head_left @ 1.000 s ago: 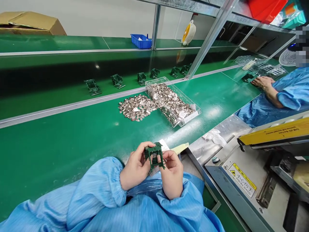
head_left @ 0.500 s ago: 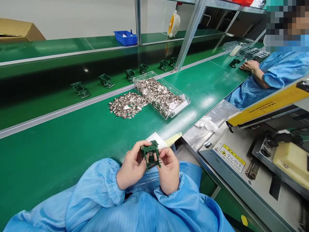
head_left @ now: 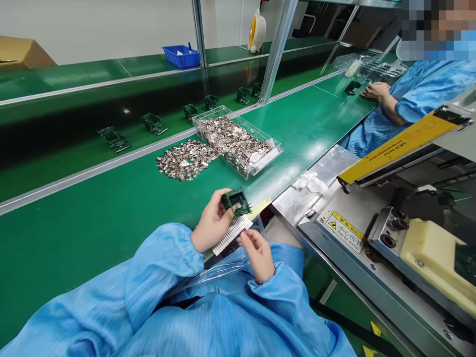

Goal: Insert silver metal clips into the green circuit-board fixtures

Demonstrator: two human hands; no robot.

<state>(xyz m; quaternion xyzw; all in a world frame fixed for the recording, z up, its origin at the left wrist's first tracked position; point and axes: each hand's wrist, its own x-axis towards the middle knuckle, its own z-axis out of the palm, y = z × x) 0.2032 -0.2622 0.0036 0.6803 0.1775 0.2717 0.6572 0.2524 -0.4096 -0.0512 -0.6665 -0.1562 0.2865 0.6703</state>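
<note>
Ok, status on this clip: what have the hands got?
Left hand gripping green plastic frame. Right hand by metal pin strip. Clear plastic sheet below.

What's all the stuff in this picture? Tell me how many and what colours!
frames: six, dark green, in a row on the far shelf
held frame: one, dark green, in the left hand
metal strip: one, silver, between the hands
box of metal bits: one, clear with silver bits, on the green table
pile of metal bits: one, silver, beside the box
blue crate: one, blue, far back
fan: one, yellow and white, far back
machine: one, grey and yellow, on the right
co-worker's hand: one, far right
left hand: one, gripping the held frame
right hand: one, near the metal strip
blue sleeves: two, light blue, at the bottom
</note>
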